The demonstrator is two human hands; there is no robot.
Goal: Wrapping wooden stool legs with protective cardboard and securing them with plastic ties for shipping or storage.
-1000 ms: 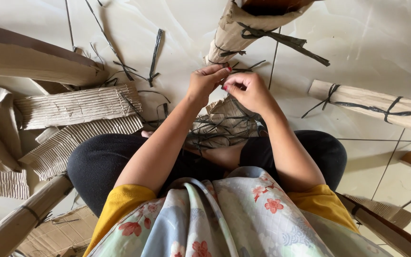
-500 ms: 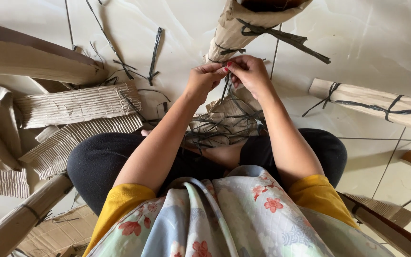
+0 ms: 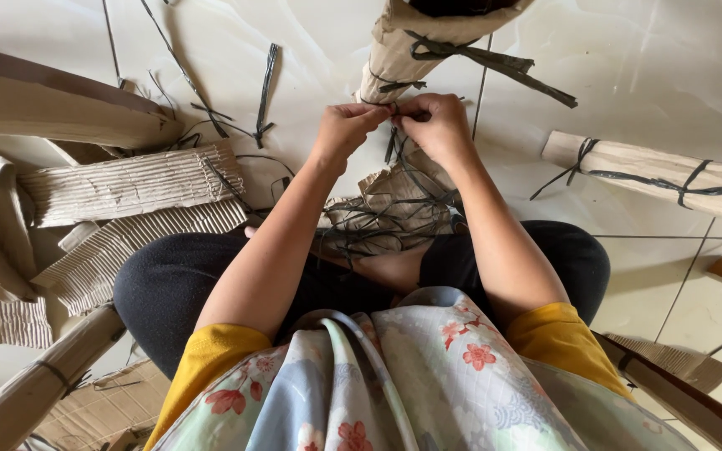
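Pale glossy floor tiles (image 3: pixel 645 75) spread out under me, and I sit cross-legged on them so the work stays within easy reach of both arms. My left hand (image 3: pixel 346 129) and right hand (image 3: pixel 434 125) are drawn together at the far middle of the scene, fingertips pinched on a dark strap (image 3: pixel 394 108) where it crosses a post wrapped in brown cardboard (image 3: pixel 394 58). They meet there because the strap's 2 ends come together on the near face of the post, and gripping both keeps the band snug against the wrapping. Another dark strap (image 3: pixel 495 60) already ties the post higher up, its loose tail pointing right.

Between my knees lies a crumpled piece of cardboard (image 3: pixel 394 200) with a tangle of spare straps (image 3: pixel 378 225) over it, kept near so I need not stretch. On the left, sheets of corrugated cardboard (image 3: pixel 127 184) lie flat in a loose heap beside my leg. To the right, well apart from my hands, another wrapped piece (image 3: pixel 653 171) rests on the floor with 2 dark ties round it. A third wrapped piece (image 3: pixel 35 388) angles in at the near left.
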